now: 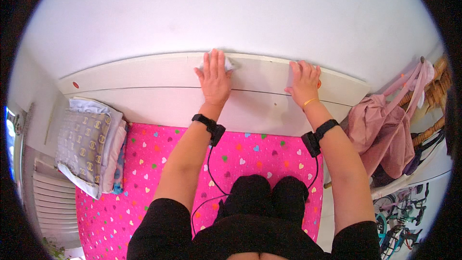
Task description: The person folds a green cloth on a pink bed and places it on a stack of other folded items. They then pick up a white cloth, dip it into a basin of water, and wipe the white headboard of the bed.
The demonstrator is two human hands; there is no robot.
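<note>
A pale wooden headboard (162, 74) with a dark groove stands against the wall. My left hand (216, 79) lies flat on its upper part, fingers pointing up, pressing a whitish cloth (229, 65) that shows on both sides of the fingers. My right hand (305, 81) rests near the top edge, fingertips at the rim and thumb out to the left, with nothing seen in it. A red oval mark (75, 85) is on the board's left end, and another red mark (319, 84) shows beside my right hand.
Below the headboard is a bed with a pink heart-patterned sheet (144, 155), where my knees are. Folded bedding (83, 144) is stacked at the left, near a radiator (54, 202). A pink bag (382, 126) hangs at the right, above bicycles (400, 220). Cables hang from my wrist devices.
</note>
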